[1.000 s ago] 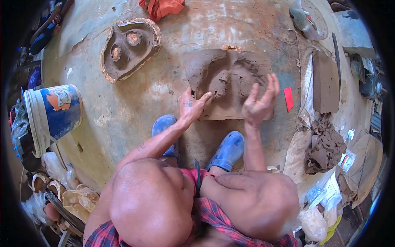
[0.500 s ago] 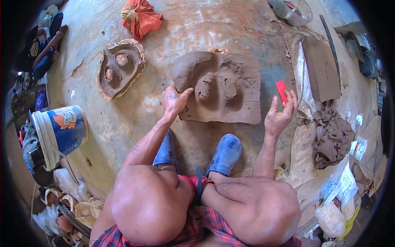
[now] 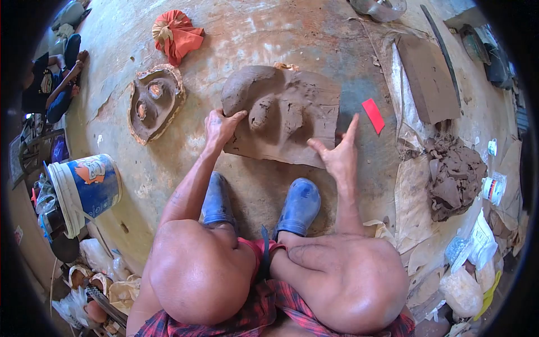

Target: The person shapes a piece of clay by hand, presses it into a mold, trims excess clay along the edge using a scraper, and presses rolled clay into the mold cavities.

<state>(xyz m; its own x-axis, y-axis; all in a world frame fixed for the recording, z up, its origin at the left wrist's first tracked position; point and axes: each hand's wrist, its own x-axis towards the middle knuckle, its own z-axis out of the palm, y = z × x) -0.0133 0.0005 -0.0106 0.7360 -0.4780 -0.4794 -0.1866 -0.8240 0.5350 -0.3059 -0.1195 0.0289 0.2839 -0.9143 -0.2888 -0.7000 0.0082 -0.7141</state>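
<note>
Clay slab: flat on floor, just ahead of blue shoes.
Left hand: pressed on slab's near-left edge, fingers spread, clamped on nothing.
Right hand: at slab's near-right corner, fingers apart, empty.
Red card: on floor just right of slab.
Clay lump: well right of slab.
</note>
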